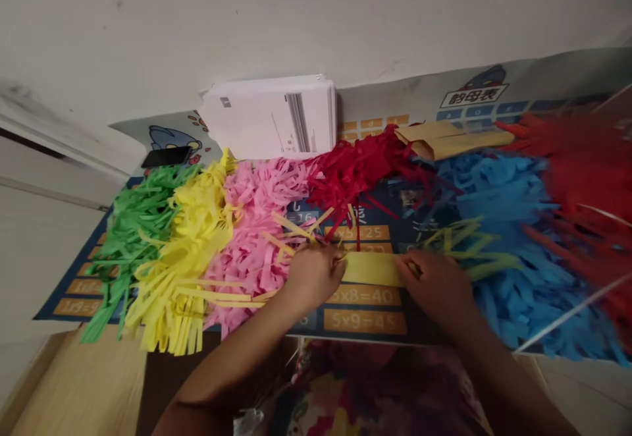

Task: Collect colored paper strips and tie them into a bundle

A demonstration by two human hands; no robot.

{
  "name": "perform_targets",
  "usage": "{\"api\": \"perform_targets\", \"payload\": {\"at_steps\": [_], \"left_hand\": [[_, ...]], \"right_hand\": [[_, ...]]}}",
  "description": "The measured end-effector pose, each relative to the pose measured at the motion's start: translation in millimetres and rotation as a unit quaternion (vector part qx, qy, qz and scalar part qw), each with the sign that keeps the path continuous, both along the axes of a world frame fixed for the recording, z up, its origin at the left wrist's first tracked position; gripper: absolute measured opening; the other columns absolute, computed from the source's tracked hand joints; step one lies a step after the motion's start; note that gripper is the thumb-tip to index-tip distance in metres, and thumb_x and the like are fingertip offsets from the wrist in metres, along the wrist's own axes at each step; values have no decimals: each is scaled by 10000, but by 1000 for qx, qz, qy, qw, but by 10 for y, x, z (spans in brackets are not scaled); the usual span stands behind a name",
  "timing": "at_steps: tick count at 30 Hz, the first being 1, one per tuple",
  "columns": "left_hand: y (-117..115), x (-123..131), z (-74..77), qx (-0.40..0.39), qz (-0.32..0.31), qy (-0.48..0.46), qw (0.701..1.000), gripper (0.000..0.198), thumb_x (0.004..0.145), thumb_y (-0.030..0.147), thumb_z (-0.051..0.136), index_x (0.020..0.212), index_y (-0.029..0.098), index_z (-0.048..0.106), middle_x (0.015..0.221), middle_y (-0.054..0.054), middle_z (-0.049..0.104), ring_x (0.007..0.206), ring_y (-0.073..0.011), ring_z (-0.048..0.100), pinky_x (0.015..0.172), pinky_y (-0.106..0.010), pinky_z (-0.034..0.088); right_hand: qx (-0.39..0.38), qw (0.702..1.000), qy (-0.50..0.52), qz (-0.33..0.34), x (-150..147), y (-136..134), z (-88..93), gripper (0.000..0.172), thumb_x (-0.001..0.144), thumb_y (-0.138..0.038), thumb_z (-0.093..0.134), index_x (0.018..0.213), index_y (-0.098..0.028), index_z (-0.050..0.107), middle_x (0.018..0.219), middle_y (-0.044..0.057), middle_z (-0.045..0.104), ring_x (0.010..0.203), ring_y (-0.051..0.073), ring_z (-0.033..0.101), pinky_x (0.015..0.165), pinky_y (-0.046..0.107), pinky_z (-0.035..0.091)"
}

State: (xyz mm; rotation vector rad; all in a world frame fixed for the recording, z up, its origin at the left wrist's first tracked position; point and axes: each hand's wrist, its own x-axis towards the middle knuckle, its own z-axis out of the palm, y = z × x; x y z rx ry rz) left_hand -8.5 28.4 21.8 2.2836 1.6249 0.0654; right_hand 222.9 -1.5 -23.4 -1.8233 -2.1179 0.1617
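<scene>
A yellow tissue-paper tassel (372, 269) is stretched flat between my two hands, its uncut middle band showing. My left hand (316, 270) is closed round one end of the band, and cut strips fan out beyond it to the left. On the other side my right hand (437, 286) grips the opposite end, with yellow-green strips spreading to the right. Pink tassels (266, 186) lie close to the left hand. Blue tassels (508, 192) are heaped by the right hand. Dark red tassels (360, 169) rest behind the band.
Green tassels (143, 212) and yellow tassels (197, 225) cover the table's left part; red tassels (587, 172) pile up at the right. A white stack of boards or paper (266, 120) leans on the wall. A dark phone (166, 157) and folded yellow paper (454, 139) lie at the back.
</scene>
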Motion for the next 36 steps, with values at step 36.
{"api": "perform_targets", "payload": {"at_steps": [36], "left_hand": [[-48, 55, -92, 187, -271, 39, 943, 178, 990, 211, 473, 1013, 200, 649, 1056, -60, 700, 1013, -226, 594, 935, -403, 363]], "right_hand": [[76, 988, 3, 132, -33, -132, 255, 163, 879, -190, 520, 934, -215, 671, 1041, 74, 719, 974, 249, 623, 912, 428, 322]]}}
